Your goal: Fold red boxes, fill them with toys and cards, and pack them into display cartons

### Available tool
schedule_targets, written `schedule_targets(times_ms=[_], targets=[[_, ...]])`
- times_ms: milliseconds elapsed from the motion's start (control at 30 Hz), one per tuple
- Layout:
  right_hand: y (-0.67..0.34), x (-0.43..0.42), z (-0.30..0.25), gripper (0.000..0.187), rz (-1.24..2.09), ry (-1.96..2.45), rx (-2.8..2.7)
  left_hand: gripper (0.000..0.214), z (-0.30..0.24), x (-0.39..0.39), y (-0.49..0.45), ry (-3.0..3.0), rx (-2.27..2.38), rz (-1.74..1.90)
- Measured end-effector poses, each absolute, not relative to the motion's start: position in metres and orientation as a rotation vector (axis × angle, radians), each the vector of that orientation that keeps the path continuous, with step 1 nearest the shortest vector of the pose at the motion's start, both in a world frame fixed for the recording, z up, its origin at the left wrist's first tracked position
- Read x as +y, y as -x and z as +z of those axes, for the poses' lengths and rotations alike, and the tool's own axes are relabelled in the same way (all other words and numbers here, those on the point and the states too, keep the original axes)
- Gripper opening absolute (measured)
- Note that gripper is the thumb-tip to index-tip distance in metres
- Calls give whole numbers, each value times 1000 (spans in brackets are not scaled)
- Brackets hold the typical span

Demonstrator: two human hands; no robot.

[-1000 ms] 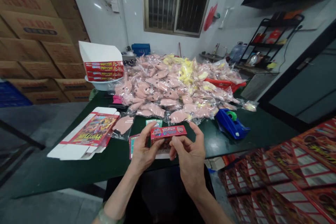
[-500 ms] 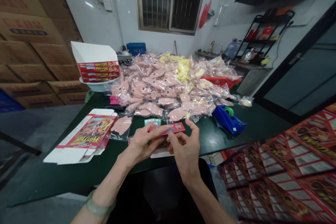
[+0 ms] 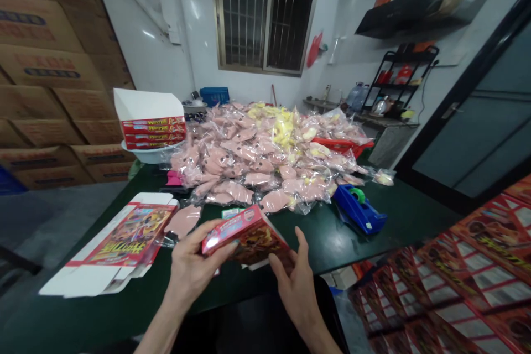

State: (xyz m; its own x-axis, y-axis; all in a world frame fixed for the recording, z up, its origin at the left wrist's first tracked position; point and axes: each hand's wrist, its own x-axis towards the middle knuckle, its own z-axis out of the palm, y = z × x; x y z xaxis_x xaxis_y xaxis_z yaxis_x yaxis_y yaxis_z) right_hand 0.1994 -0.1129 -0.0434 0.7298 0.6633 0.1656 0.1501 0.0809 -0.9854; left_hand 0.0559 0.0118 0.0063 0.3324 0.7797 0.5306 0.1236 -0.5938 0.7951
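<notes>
A red printed cardboard box [image 3: 253, 238] is tilted in front of me above the table's near edge, its narrow top panel facing up. My left hand [image 3: 194, 260] grips its left end, thumb on the front and fingers behind. At the lower right corner, my right hand [image 3: 294, 282] has its thumb against the box and its index finger raised away; the other fingers are partly hidden. Green-and-white cards [image 3: 232, 213] show just behind the box, mostly covered. To the left lie a bagged pink piece [image 3: 183, 221] and flat red-and-white cartons [image 3: 136, 232].
Bagged pink and yellow pieces [image 3: 249, 149] are heaped across the table's back. A blue tape dispenser [image 3: 360, 209] stands right. Packed red boxes [image 3: 154, 131] sit in a white carton over a basin [image 3: 153, 155] at left. Red cartons [image 3: 452, 276] are stacked beside the table.
The red box has been raised and tilted, so its front face now shows. My left hand has shifted left along it, my right hand lower. The camera view has tipped upward.
</notes>
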Motion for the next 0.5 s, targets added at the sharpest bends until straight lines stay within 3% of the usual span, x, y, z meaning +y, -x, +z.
schedule_targets(times_ms=[167,333,400,500], targets=[[-230,-99,15,73,136,1348,-883,48,-27,1,-63,-1563,778,1163],[-238,-81,60,66,-103,1431,-1884,80,-12,-1,-64,-1760,981,1321],[-233,-74,68,66,-76,1250,-2202,61,-9,-4,-68,-1709,877,1173],[-239,-48,78,54,-135,1150,-2136,31,-20,-8,-75,-1509,833,1013]])
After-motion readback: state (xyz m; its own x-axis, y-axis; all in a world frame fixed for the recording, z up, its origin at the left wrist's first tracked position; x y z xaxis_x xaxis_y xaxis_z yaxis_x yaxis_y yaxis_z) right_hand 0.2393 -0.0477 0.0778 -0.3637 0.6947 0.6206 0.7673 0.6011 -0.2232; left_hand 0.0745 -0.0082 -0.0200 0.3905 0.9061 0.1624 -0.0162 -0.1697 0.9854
